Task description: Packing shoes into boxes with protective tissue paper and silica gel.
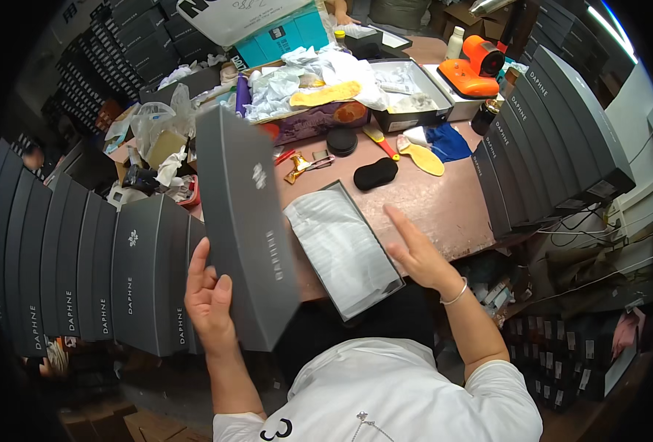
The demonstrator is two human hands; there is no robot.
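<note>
Gripping the near end of a long grey box lid [244,221], the left hand [209,298] has fingers curled round its edge, lid tilted up over the table's left side; right hand [418,250] open, flat, holding nothing, just beside the open shoe box [341,247] lined with white tissue; box lies on the brown table [452,206]; black pad [376,174] beyond; stacked grey boxes [91,272] at left

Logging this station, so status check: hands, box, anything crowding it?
Left hand grips grey lid, raised. Right hand open, beside open box of white paper. Black pad lies beyond the box.
</note>
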